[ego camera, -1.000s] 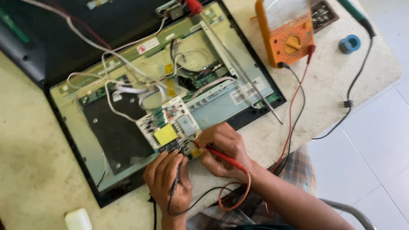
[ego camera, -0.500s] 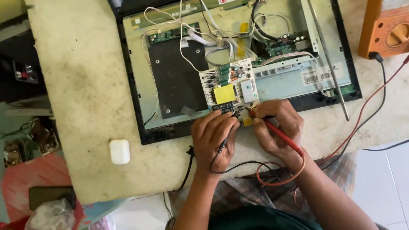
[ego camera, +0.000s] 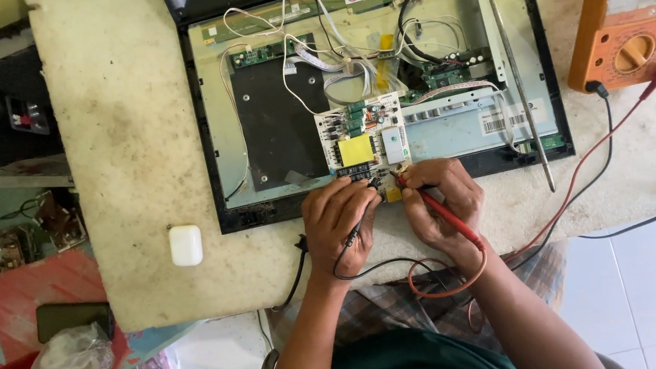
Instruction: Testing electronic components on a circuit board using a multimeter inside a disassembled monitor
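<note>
Item: probes on white board (ego camera: 364, 143), near edge of opened monitor (ego camera: 259, 119), table centre. Left hand (ego camera: 341, 221) pinches black probe (ego camera: 356, 233); right hand (ego camera: 442, 202) pinches red probe (ego camera: 434, 205), tips at board's near edge. Probes: light, stiff, thin; hold by insulated shafts. Board prob. fragile; leads run right to orange meter (ego camera: 632, 47).

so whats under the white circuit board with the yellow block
The white circuit board lies on the opened screen's metal back panel, beside a black sheet. Its lower edge is covered by the left hand and right hand holding probes; what lies beneath the board is hidden.
</note>
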